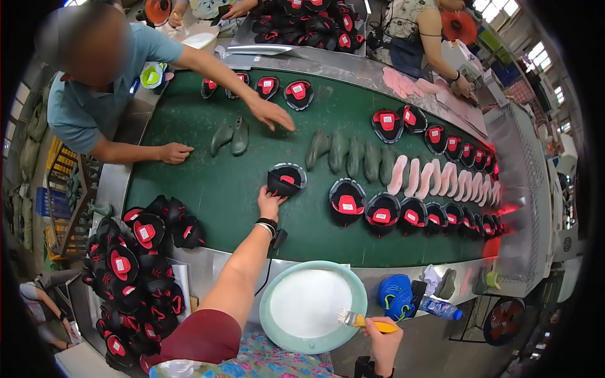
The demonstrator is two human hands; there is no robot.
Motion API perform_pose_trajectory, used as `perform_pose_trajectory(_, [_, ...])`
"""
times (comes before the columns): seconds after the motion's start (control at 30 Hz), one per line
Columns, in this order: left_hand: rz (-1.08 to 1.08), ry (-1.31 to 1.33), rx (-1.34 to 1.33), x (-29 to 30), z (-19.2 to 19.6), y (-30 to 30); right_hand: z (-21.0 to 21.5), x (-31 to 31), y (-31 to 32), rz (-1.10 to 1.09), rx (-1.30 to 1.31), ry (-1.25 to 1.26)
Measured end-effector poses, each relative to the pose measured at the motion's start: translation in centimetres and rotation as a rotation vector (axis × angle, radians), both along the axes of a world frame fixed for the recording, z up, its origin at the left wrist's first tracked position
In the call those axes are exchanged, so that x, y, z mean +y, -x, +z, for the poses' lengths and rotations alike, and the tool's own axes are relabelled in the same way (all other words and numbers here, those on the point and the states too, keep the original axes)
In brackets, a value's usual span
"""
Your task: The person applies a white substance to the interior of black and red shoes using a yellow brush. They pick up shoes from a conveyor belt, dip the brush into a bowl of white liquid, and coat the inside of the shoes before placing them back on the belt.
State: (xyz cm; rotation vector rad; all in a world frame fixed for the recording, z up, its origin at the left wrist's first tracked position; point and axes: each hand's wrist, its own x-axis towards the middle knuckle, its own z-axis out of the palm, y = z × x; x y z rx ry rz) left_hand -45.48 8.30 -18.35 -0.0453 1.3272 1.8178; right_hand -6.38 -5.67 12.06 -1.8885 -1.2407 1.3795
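Note:
My left hand [270, 203] reaches over the green belt and grips the near edge of a black shoe upper [278, 183] with a red inner piece and a grey rim. Low on the right, my right hand [383, 345] is closed around the yellow handle of a paintbrush [360, 320]. The brush's bristles, coated in white, are above the right side of a pale green basin [268, 324]. White liquid [309, 302] fills much of the basin. To the right of the held upper, a row of similar uppers [382, 217] stretches along the belt.
Green shoe lasts [319, 150] and pink insoles [397, 176] lie along the belt [201, 189]. A co-worker's hand [271, 114] extends over it from the far left. Piled uppers [145, 271] stand at near left. A blue shoe [396, 296] and a bottle [441, 308] rest right of the basin.

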Motion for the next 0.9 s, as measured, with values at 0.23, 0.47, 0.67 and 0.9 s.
perform_pose_trajectory(0.23, [0.026,-0.02,-0.014,1.0,0.8,-2.4,-0.2,-0.1,-0.2,-0.008,-0.044,0.025])
perform_pose_trajectory(0.47, [-0.025,-0.086,-0.033,0.1,2.9,-2.7,-0.5,-0.7,-0.5,-0.003,-0.05,0.018])
perform_pose_trajectory(0.67, [-0.234,-0.184,0.062,3.4,5.8,-4.5,-1.0,-1.0,0.2,0.035,0.002,0.017])
perform_pose_trajectory(0.9, [-0.102,-0.097,0.063,2.1,5.3,0.3,-0.4,-0.6,0.2,0.023,-0.01,-0.031])
